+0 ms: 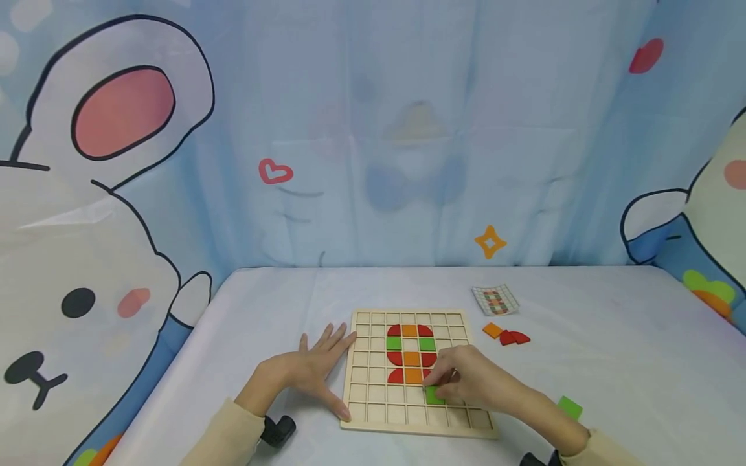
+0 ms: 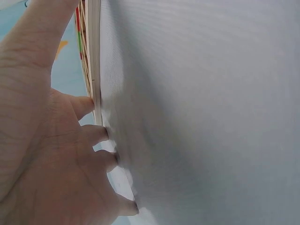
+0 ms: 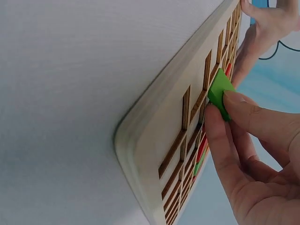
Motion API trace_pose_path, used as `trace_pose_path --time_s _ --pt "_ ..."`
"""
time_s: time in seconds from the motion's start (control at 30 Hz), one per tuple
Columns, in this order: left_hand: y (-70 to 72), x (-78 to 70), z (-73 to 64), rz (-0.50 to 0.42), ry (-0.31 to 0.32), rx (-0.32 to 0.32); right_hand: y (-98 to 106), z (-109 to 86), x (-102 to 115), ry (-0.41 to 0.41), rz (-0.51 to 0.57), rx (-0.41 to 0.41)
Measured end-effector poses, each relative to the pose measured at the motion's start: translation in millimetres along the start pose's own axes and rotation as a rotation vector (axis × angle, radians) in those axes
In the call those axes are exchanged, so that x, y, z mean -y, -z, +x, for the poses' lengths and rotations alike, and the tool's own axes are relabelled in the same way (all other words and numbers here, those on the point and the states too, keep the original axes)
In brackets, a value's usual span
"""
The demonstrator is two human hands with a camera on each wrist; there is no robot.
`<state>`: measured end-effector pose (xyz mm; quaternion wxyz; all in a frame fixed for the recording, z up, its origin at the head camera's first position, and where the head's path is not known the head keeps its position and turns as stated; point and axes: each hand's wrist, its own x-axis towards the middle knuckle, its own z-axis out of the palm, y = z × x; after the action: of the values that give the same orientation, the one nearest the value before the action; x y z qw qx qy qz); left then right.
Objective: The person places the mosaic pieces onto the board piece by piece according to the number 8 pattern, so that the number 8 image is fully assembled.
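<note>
A wooden grid board [image 1: 419, 430] lies on the white-covered table. Orange squares, green squares and red rounded tiles [image 1: 395, 376] fill some of its cells in a column near the middle. My right hand [image 1: 472, 378] pinches a green square tile [image 3: 219, 91] between thumb and fingers, low over the cells just below the bottom red and orange row. In the right wrist view the tile is tilted. My left hand [image 1: 311, 370] has its fingers spread along the board's left edge, with the thumb at the near left corner and fingertips by the side.
A small printed pattern card [image 1: 495, 299] lies beyond the board's right side. Nearer are a loose orange tile [image 1: 492, 330] and red tiles [image 1: 515, 337]. Another green tile [image 1: 570, 408] lies by my right forearm. A blue printed curtain [image 1: 408, 194] hangs behind the table.
</note>
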<state>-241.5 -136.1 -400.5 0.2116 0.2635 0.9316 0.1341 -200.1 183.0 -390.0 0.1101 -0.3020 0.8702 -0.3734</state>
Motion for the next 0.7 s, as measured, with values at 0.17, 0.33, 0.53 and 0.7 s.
trace_pose_path --time_s 0.17,0.33,0.53,0.7 --pt "0.0 -0.9 -0.9 0.005 0.001 -0.003 -3.7 1.2 3.3 -0.016 -0.045 -0.016" --pt "1.7 -4.1 -2.8 0.011 0.014 -0.002 -6.5 3.3 7.4 -0.04 -0.096 -0.033" --pt "1.3 -3.4 -3.4 -0.001 0.005 0.0 -10.7 3.2 7.3 -0.04 -0.137 -0.056" --pt "1.0 -2.5 -2.9 -0.008 0.0 -0.003 -13.8 1.6 7.3 -0.016 -0.2 -0.096"
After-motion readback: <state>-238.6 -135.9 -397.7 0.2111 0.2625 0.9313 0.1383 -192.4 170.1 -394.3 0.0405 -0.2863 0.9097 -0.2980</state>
